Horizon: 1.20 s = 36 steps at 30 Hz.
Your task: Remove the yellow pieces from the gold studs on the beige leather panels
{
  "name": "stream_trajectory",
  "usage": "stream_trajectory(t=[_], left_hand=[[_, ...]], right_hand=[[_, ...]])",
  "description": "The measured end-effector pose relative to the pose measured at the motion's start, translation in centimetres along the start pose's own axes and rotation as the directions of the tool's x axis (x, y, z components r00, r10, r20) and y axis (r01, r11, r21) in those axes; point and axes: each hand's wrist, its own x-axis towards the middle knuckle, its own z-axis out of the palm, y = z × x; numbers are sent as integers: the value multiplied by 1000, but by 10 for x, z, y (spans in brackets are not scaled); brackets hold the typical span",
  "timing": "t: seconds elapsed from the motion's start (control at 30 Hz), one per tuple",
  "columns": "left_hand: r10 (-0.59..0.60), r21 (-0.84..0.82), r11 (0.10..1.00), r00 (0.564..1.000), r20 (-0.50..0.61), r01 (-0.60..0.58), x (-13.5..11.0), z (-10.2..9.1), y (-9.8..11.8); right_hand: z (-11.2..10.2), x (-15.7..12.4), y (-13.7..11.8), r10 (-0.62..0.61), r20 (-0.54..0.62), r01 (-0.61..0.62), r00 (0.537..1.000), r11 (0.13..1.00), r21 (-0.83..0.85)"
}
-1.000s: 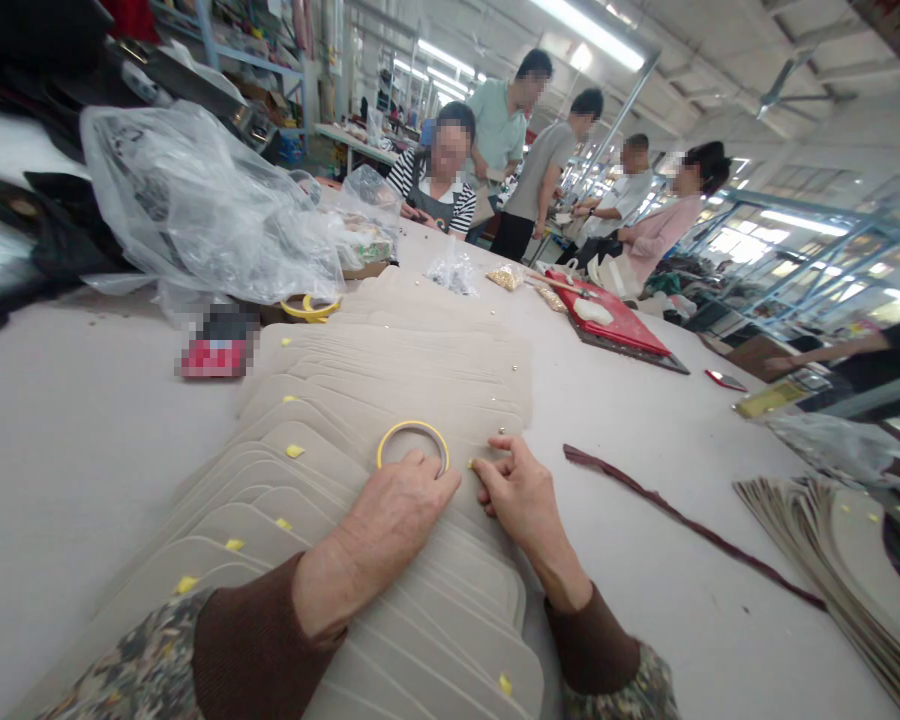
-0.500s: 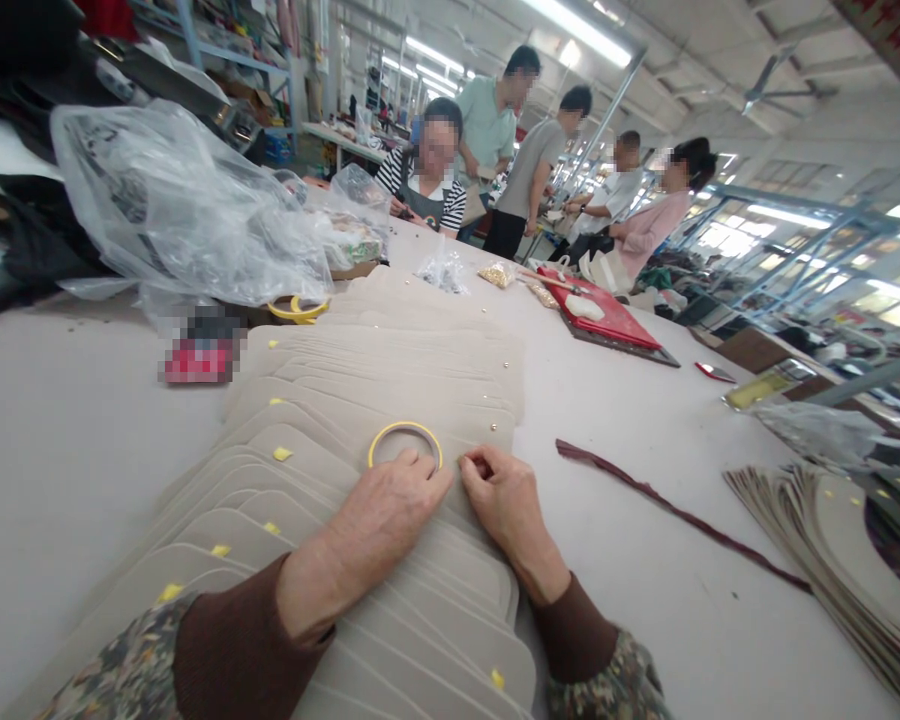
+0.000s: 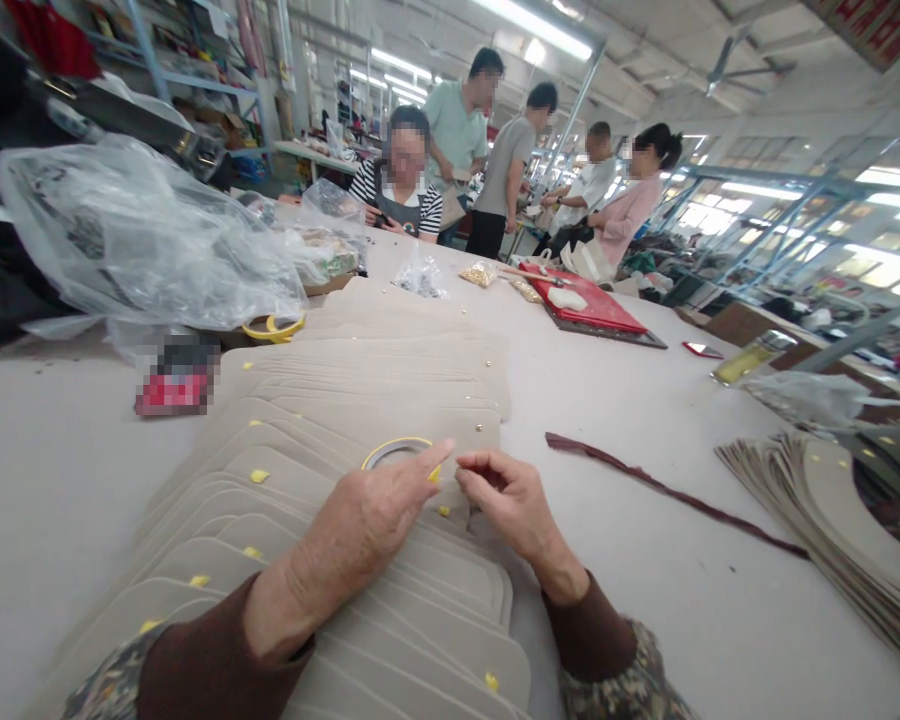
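Note:
My left hand (image 3: 379, 510) is closed on a roll of yellow tape (image 3: 397, 443), its index finger stretched toward the other hand. Part of the roll is hidden behind the fingers, and a bit of yellow shows by the fingertips. Close by on the right, my right hand (image 3: 514, 500) has thumb and index finger nearly pressed together; whatever they pinch is too small to make out. Beneath both hands lie overlapping beige panels (image 3: 322, 600) with rounded corners. Small yellow tape pieces (image 3: 259, 476) stick to several of them, one just below the fingertips. Small metal studs (image 3: 479, 428) dot the farther panels.
A dark brown strip (image 3: 667, 490) lies to the right, beside a fanned stack of beige pieces (image 3: 795, 500). Farther back are a red board (image 3: 592, 305), clear plastic bags (image 3: 150, 240), another yellow tape roll (image 3: 274, 330) and a bottle (image 3: 754, 360). Several people stand or sit beyond.
My left index finger has straightened and the tape roll has tipped flatter. A yellow piece now shows on the panel below my fingertips. My right hand stays pinched nearby. The view has shifted slightly.

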Motion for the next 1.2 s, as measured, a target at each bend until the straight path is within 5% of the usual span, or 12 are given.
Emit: stream_trajectory(t=[0.23, 0.57, 0.67, 0.73, 0.87, 0.97, 1.2], left_hand=[[-4, 52, 999, 999, 44, 2, 0, 3, 5], [-116, -5, 993, 981, 153, 118, 4, 0, 11], [-136, -1, 990, 978, 158, 138, 7, -1, 13], [-131, 4, 991, 979, 154, 131, 8, -1, 14], [-33, -13, 999, 994, 106, 34, 5, -1, 19], [-17, 45, 999, 993, 120, 11, 4, -2, 18], [-171, 325, 944, 928, 330, 58, 14, -6, 7]], right_hand=[[0, -5, -6, -426, 60, 431, 902, 894, -123], [9, -10, -6, -458, -56, 409, 887, 836, -365], [12, -11, -12, -324, -98, 284, 941, 913, -293], [15, -11, -14, -75, -95, 65, 993, 993, -101], [11, -3, -12, 369, 21, -357, 929, 882, 307], [-9, 3, -2, 451, 44, -436, 891, 825, 359], [-40, -9, 24, 518, 126, -533, 846, 829, 171]])
